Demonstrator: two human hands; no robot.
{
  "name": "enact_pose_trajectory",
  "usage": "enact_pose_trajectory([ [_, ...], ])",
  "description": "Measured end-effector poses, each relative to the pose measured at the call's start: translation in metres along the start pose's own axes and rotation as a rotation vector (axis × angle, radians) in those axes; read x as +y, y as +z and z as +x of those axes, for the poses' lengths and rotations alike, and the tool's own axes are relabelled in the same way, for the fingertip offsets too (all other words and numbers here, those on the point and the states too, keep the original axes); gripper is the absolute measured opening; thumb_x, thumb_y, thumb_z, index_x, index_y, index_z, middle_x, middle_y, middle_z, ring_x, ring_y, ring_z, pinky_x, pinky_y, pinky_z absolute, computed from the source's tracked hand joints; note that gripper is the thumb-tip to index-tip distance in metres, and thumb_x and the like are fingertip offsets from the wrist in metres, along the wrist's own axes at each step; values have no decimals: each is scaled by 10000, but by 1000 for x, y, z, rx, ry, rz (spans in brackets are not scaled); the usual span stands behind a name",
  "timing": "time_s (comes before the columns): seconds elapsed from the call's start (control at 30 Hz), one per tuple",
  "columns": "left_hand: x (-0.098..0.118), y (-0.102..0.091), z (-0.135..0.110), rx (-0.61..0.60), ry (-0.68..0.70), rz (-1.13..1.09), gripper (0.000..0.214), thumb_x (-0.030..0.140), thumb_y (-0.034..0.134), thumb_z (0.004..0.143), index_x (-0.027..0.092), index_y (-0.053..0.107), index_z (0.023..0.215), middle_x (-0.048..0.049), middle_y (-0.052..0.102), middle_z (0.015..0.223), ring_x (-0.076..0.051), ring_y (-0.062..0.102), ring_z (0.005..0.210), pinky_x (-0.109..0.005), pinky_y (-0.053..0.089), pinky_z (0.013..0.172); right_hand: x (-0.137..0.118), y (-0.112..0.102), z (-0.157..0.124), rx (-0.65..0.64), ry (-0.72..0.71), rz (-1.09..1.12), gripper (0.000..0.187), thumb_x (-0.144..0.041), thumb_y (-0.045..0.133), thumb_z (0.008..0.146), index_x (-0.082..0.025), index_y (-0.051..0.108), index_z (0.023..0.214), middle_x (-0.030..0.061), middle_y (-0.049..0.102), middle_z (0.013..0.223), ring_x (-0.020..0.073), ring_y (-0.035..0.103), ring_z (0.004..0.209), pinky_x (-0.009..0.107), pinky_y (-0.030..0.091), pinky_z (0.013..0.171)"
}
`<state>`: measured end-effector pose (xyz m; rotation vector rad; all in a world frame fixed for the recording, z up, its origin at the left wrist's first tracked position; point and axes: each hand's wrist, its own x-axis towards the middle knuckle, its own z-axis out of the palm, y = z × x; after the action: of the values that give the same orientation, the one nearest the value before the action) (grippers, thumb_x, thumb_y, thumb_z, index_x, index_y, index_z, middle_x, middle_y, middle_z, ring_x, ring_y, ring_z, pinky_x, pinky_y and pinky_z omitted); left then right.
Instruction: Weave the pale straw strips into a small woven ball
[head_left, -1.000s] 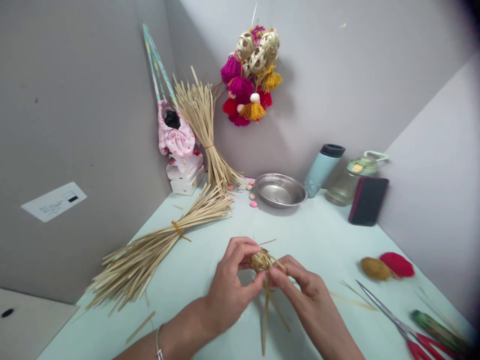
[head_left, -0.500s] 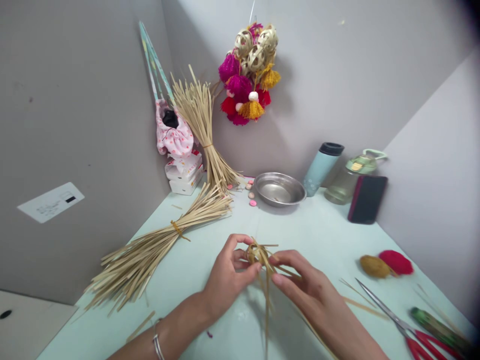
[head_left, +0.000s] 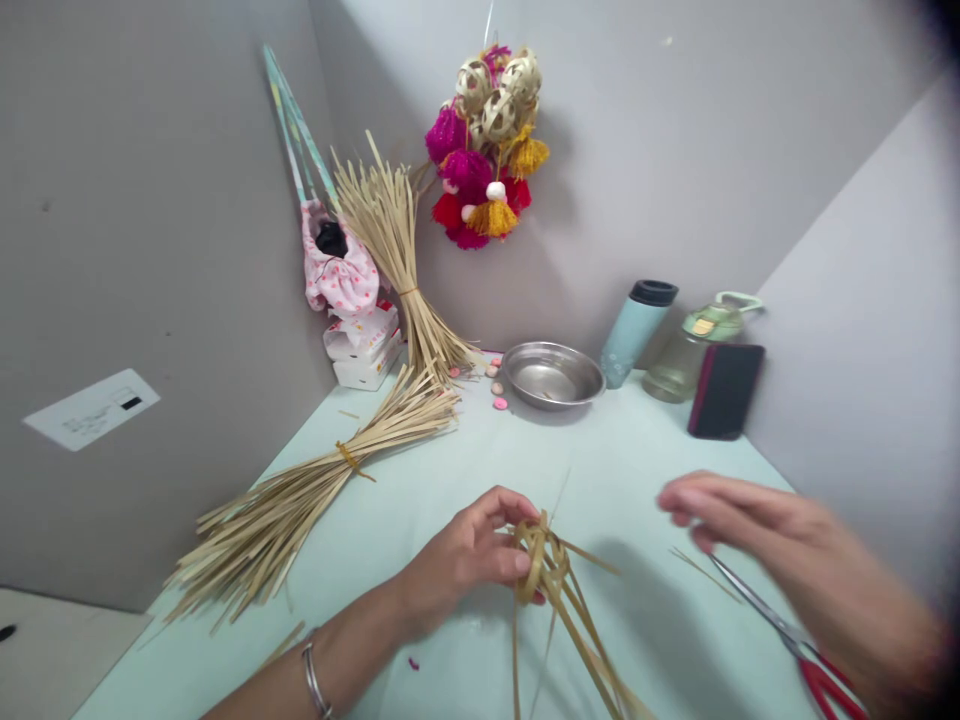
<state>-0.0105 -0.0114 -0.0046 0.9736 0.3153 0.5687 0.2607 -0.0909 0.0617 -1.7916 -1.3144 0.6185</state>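
1. A half-woven ball of straw strips (head_left: 535, 560) sits in the person's left hand (head_left: 476, 550) above the pale table (head_left: 450, 670), loose ends trailing toward the near edge.
2. The left grip pinches the ball's side, the thumb in front and fingers around the back.
3. The right hand (head_left: 739, 520), blurred, hovers well apart from the ball, near the tips of red-handled scissors (head_left: 772, 615); whether its grip is spread or pressed together cannot be told.
4. A tied straw bundle (head_left: 277, 520) lies at left; another (head_left: 390, 230) leans upright against the wall.
5. Behind the ball, a metal bowl (head_left: 553, 378) stands beside small pink pieces (head_left: 499, 403).
6. At back right, a blue tumbler (head_left: 634, 335), a green-lidded bottle (head_left: 673, 372) and a phone (head_left: 726, 392) stand close together.
7. Woven balls and bright tassels (head_left: 466, 175) hang on the wall above.
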Motion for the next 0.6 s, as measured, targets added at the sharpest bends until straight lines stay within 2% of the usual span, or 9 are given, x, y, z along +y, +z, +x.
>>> enact_pose_trajectory([
  [0.03,-1,1,0,-20,-16,-5,349,217,722,766,190,553,1070,-66,540,1056,-186,629,884,-337,538,740,-6,15,0,-156,38,38,268,-484,680,804,-231,759,845,42,727,824,195,607,686,290,488,629],
  [0.07,-1,1,0,-37,-32,-5,349,214,721,767,188,550,1070,-65,554,1042,-182,630,878,-329,536,737,-12,30,0,-249,73,101,276,-484,660,824,-234,753,895,35,717,831,190,593,709,291,478,660],
  [0.13,-2,2,0,-59,-57,1,346,212,714,773,183,544,1073,-65,585,1013,-174,635,860,-326,533,739,-20,57,-1,-402,115,251,277,-463,631,856,-233,735,970,29,694,860,191,578,791,286,455,699],
  [0.23,-2,1,-1,-80,-75,8,332,218,705,779,175,537,1062,-68,625,967,-163,638,811,-329,535,732,-20,80,-3,-572,143,449,220,-405,670,834,-198,725,883,-3,613,729,144,504,681,268,403,654],
  [0.47,-2,0,-1,-96,-100,-1,344,219,711,753,170,555,1056,-66,639,921,-160,642,767,-317,544,695,-12,82,-2,-666,295,727,160,-322,717,769,-175,651,774,24,633,764,175,571,734,323,445,739],
  [0.6,-1,1,0,-99,-106,-5,346,222,711,755,182,561,1064,-61,635,927,-168,643,803,-315,549,695,-13,84,-1,-564,303,745,127,-275,691,769,-173,639,713,10,606,714,169,561,704,333,464,755],
])
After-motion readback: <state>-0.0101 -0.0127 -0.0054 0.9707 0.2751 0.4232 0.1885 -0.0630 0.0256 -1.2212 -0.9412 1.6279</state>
